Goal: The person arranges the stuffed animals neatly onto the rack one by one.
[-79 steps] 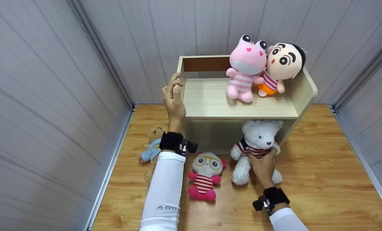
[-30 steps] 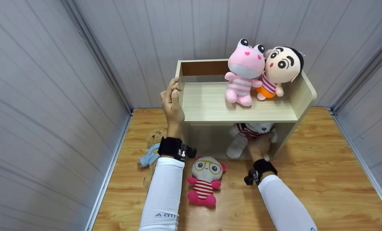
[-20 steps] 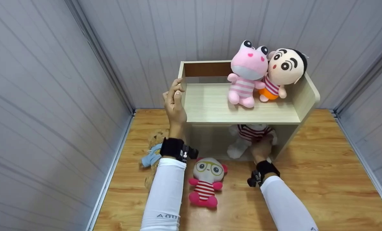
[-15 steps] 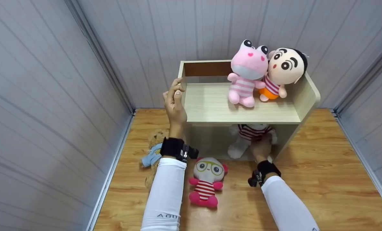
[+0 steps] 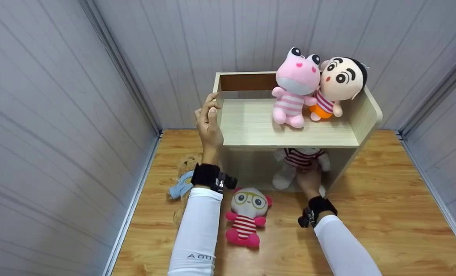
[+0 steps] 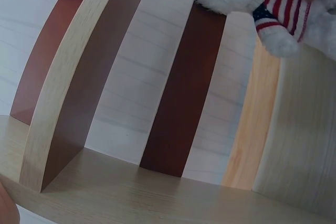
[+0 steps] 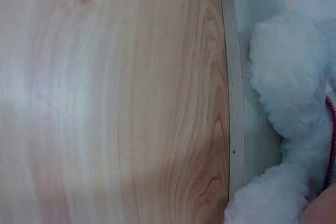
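L grip (image 5: 208, 124) holds shelf (image 5: 247, 122) side; R grip (image 5: 309, 181) on bear (image 5: 296, 158) inside shelf, can't tell if clamped; bear, if unpropped, may flop fwd.

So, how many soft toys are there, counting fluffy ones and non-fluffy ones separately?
Fluffy: 2 (white bear; brown toy, partly hidden)
Not fluffy: 3 (pink frog; boy doll; toy in yellow glasses)
Total: 5
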Motion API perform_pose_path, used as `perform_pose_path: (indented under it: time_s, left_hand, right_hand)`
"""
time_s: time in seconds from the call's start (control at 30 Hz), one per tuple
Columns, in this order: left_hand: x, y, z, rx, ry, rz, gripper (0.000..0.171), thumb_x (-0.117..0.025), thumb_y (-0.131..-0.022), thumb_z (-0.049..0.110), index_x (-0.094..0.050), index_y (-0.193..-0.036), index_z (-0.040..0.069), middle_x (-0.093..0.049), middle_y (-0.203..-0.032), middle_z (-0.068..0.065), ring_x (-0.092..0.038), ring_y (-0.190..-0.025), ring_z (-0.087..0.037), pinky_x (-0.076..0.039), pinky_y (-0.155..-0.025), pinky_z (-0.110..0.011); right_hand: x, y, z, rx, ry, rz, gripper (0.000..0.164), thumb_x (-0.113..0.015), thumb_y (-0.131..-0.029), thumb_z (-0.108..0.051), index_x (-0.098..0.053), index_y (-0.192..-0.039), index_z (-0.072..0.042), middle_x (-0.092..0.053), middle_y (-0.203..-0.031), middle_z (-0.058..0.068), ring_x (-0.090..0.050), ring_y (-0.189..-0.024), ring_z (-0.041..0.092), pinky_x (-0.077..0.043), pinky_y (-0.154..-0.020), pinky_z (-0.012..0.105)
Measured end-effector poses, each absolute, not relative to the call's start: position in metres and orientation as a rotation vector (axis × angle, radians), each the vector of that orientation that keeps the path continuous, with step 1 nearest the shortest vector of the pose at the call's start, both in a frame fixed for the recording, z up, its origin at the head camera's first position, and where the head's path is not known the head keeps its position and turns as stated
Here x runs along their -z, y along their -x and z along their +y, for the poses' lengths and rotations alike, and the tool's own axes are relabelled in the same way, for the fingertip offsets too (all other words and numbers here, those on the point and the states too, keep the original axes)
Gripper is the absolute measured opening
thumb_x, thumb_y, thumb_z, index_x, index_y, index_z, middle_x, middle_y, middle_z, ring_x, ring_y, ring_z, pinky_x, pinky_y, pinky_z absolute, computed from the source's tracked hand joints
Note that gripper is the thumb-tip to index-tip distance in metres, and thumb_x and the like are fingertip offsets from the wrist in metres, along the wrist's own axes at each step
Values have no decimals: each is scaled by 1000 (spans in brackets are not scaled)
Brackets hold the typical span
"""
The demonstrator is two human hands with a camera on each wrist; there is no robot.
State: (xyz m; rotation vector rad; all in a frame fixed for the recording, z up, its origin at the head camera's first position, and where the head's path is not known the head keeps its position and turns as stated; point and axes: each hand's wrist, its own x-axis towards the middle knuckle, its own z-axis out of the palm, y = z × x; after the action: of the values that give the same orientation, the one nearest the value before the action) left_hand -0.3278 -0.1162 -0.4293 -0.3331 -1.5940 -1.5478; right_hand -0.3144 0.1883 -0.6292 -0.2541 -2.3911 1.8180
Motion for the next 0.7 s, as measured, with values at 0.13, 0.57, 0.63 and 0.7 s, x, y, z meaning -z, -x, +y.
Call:
perform_pose_path:
  time_s: [0.13, 0.57, 0.63, 0.7]
  left_hand:
    - [428, 326, -114, 1572, 313, -1606, 24, -37, -98, 5, -56, -91, -8, -61, -137, -29, -49, -131, -42, -21, -99, -30]
    - [434, 326, -116, 1565, 298, -1629, 27, -42, -100, 23, -60, -92, 4, -66, -139, -11, -48, -114, -17, -24, -96, -31]
    - [432, 327, -117, 1555, 306, -1625, 28, -42, -100, 22, -60, -92, 3, -66, -138, -11, -52, -119, -20, -24, -98, -31]
    - [432, 327, -119, 1541, 323, -1623, 28, -41, -101, 20, -59, -93, 1, -67, -137, -12, -55, -126, -23, -22, -100, -32]
  right_hand:
    - [633, 308, 192, -1408, 277, -2636, 68, -53, -97, -14, -24, -155, 7, -21, -159, 36, -30, -145, 46, -27, -120, 53]
    - [627, 275, 186, -1083, 171, -2801, 72, -50, -99, -19, -21, -156, 14, -7, -159, 46, -22, -141, 66, -24, -114, 71]
    - [625, 269, 183, -1052, 126, -2744, 68, -53, -98, -18, -29, -154, 13, -14, -158, 45, -26, -138, 65, -26, -112, 71]
    - [623, 263, 181, -1043, 92, -2678, 60, -58, -97, -16, -41, -148, 12, -25, -154, 43, -33, -134, 62, -29, -110, 69]
